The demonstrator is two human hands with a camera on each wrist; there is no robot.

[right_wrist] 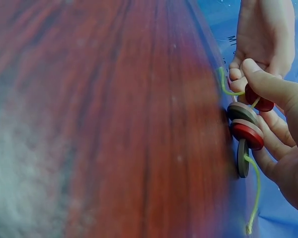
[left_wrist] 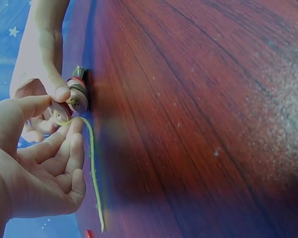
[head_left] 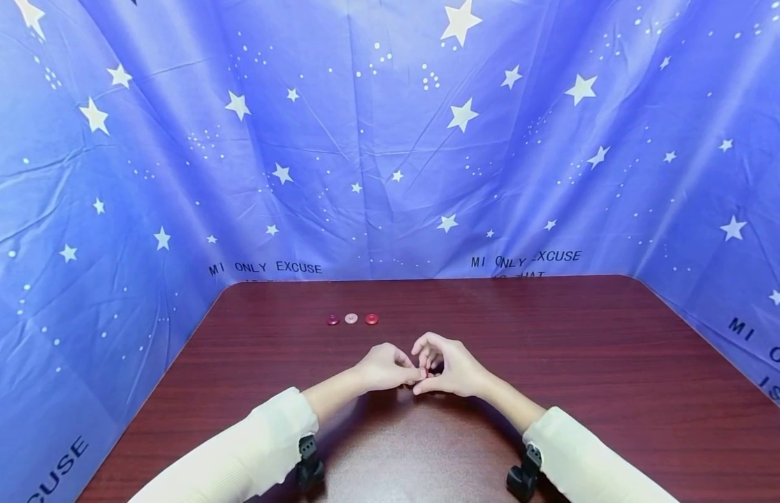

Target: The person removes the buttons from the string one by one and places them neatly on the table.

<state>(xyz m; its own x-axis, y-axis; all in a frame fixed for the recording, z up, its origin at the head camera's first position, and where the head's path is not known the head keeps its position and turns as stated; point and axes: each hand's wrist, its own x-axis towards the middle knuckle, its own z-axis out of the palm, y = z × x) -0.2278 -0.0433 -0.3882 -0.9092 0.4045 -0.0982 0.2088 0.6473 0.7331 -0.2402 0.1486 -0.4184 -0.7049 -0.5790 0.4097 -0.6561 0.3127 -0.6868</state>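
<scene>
A yellow-green string point(left_wrist: 93, 163) runs through several round buttons, bunched in a row that includes a red button point(right_wrist: 247, 135) and a dark button point(right_wrist: 243, 159). My left hand point(head_left: 386, 367) pinches a dark red button point(right_wrist: 259, 99) between thumb and fingertips, with the string passing through it. My right hand point(head_left: 456, 367) meets it from the other side, its thumb and fingers gripping the same button's edge. One string end hangs loose below my left fingers; the other trails past the dark button. In the head view, the hands mostly hide the buttons.
On the dark red wooden table point(head_left: 591, 363), a purple button point(head_left: 333, 319), a pink button point(head_left: 351, 318) and a red button point(head_left: 372, 319) lie in a row beyond my hands. A blue star-patterned curtain point(head_left: 377, 140) surrounds the table's far and side edges.
</scene>
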